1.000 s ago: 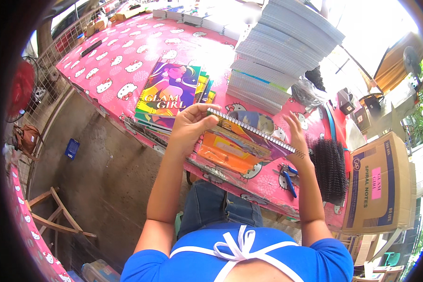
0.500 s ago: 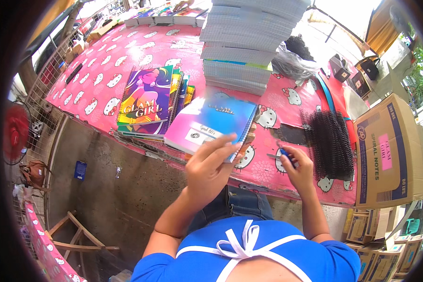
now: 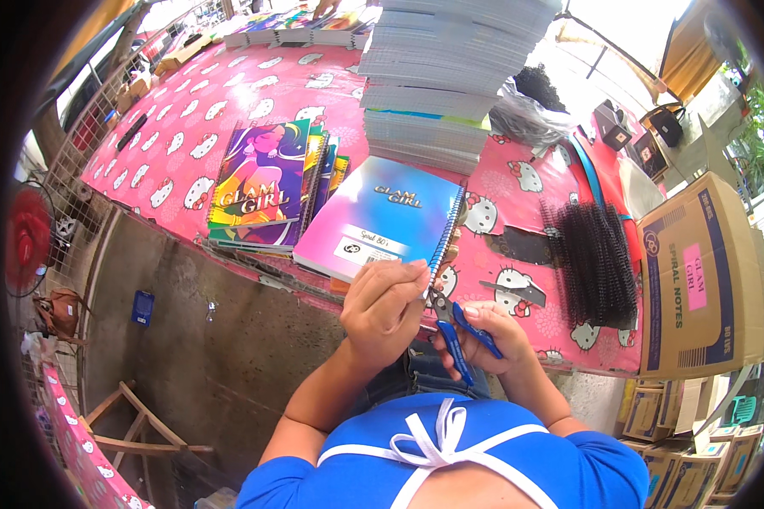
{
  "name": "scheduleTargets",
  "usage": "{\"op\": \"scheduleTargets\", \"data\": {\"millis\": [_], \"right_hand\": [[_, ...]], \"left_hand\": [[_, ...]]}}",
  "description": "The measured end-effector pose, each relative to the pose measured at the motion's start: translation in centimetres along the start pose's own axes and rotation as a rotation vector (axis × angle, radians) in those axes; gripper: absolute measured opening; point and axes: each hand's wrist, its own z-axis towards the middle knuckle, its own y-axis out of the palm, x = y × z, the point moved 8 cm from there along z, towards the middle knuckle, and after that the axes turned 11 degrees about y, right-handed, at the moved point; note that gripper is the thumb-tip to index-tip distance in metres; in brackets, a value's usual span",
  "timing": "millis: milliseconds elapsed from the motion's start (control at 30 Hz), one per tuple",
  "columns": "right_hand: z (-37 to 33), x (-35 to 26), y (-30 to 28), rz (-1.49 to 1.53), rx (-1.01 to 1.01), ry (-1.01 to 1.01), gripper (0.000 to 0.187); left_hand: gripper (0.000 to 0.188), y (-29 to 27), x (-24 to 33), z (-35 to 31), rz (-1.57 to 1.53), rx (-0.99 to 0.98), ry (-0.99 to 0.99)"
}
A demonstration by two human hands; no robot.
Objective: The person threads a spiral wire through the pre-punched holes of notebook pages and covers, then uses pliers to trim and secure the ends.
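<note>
A pink-and-blue spiral notebook [image 3: 348, 222] lies on a small pile near the table's front edge, its dark wire coil [image 3: 447, 229] along the right side. My left hand [image 3: 385, 297] is closed at its lower right corner, fingertips at the coil's end; what is pinched there is partly hidden. In my right hand [image 3: 499, 339] are blue-handled wire cutters [image 3: 457, 332], handles spread, with their jaws at the coil's lower end. Left of this notebook sit several stacked spiral notebooks, a purple-and-yellow one [image 3: 261, 174] on top.
A tall stack of unbound page blocks [image 3: 437, 93] rises behind the notebook. At right are a bundle of black coils [image 3: 594, 267] and a cardboard box [image 3: 705, 280]. A flat grey strip [image 3: 518, 291] rests on the pink tablecloth [image 3: 165, 136]. Another person's hand [image 3: 324, 8] shows far off.
My right hand has moved left, bringing the wire cutters from above the tablecloth to the coil's lower end. My left hand has lowered slightly and its fingers have curled in at the notebook's corner.
</note>
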Motion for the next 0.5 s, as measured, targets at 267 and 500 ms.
{"op": "scheduleTargets", "data": {"millis": [267,500], "right_hand": [[-6.7,-7.6,-6.3,-1.489,1.105,-0.606,0.038],[-6.6,-8.8,-6.8,-1.646,1.116,-0.536,0.029]], "left_hand": [[0.011,-12.9,-7.9,6.6,0.11,0.745,-0.133],[0.019,-17.7,-8.7,17.6,0.424,0.373,0.194]]}}
